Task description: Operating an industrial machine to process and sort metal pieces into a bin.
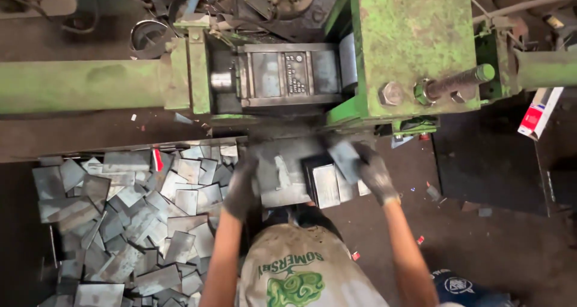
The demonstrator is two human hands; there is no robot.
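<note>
My left hand, in a dark glove, rests on the left edge of a flat steel work plate under the green press. In a matching glove, my right hand grips a small grey metal plate and holds it tilted above a short stack of similar plates on the work plate. The die block of the press sits just beyond both hands.
A big heap of cut metal plates fills the left side, with a small red object on it. A green beam runs along the left. A red and white carton hangs at right. Dirty floor lies at lower right.
</note>
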